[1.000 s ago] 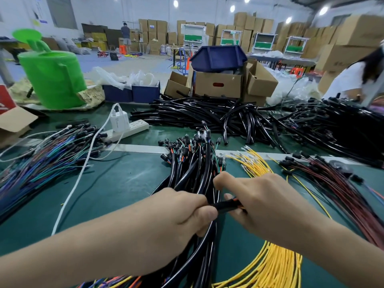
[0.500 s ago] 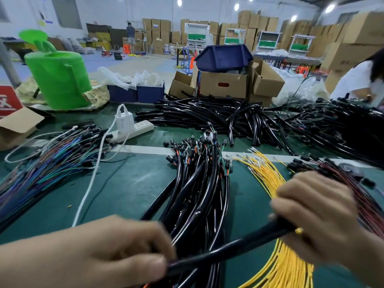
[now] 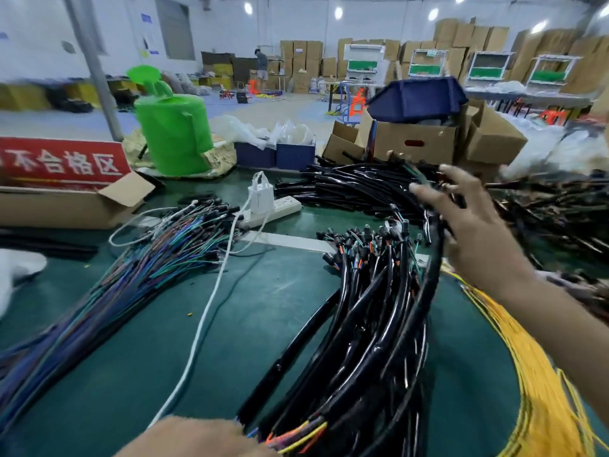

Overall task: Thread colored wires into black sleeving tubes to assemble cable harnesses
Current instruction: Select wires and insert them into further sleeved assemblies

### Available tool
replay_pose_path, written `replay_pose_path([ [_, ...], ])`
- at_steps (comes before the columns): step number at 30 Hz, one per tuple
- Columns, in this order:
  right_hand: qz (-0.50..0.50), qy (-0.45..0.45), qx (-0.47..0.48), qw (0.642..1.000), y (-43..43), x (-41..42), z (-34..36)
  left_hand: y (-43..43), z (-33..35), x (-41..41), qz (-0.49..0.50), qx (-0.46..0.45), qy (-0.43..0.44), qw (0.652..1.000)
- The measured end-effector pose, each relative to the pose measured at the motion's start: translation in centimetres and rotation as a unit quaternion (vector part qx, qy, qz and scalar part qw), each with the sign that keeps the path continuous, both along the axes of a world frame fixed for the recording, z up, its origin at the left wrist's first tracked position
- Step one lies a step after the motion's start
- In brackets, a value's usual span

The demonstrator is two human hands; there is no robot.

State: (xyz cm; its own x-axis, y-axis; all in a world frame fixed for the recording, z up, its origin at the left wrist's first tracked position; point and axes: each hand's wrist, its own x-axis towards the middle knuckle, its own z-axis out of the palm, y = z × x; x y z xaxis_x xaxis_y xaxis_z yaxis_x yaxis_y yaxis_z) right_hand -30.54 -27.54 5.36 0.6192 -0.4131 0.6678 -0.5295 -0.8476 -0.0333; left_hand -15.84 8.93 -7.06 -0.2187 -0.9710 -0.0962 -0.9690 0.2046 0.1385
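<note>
Since half a second ago, when both hands drew one black tube taut between them low over the desk (image 3: 247,324), the right hand (image 3: 474,232) has swung forward and up. Its grip is now spread wide, fingers nearly straight, closed on nothing. The black sleeving tube (image 3: 436,258) runs just left of that grip and down alongside the pile of sleeved harnesses (image 3: 372,324), which lies below and left of it. Judgement: one harness has been threaded and is being laid with the finished ones, so a fresh tube and wires are wanted next. Loose black tubes (image 3: 356,189) lie beyond and left of the right grip; yellow wires (image 3: 534,374) lie beneath the right forearm. The left hand (image 3: 197,437) is cut off by the lower edge. Only its back shows, so it cannot be told whether its grip is closed or what it has. Coloured wire ends (image 3: 296,435) protrude just right of it. Motion blur smears the right fingertips, so contact with the tube is unconfirmed. The bundles to the far right are too blurred to identify.
</note>
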Motion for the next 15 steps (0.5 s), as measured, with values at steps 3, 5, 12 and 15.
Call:
replay_pose_path([
  [3, 0.064, 0.116, 0.141, 0.981, 2.6, 3.3, -3.6, -2.7, 6.7, 1.3, 0.041, -0.127, -0.017, 0.991],
  [5, 0.101, 0.084, 0.194, 0.972, 4.6, 4.4, -6.0, -2.7, 8.1, 2.7, 0.048, -0.193, 0.023, 0.98],
  [12, 0.044, 0.166, 0.232, 0.958, 7.3, 5.2, -10.7, -5.5, 6.8, 16.1, 0.449, -0.217, 0.013, 0.867],
  [15, 0.04, 0.17, 0.221, 0.96, 7.6, 5.3, -10.8, -6.7, 4.2, 20.4, 0.551, -0.182, 0.043, 0.813],
])
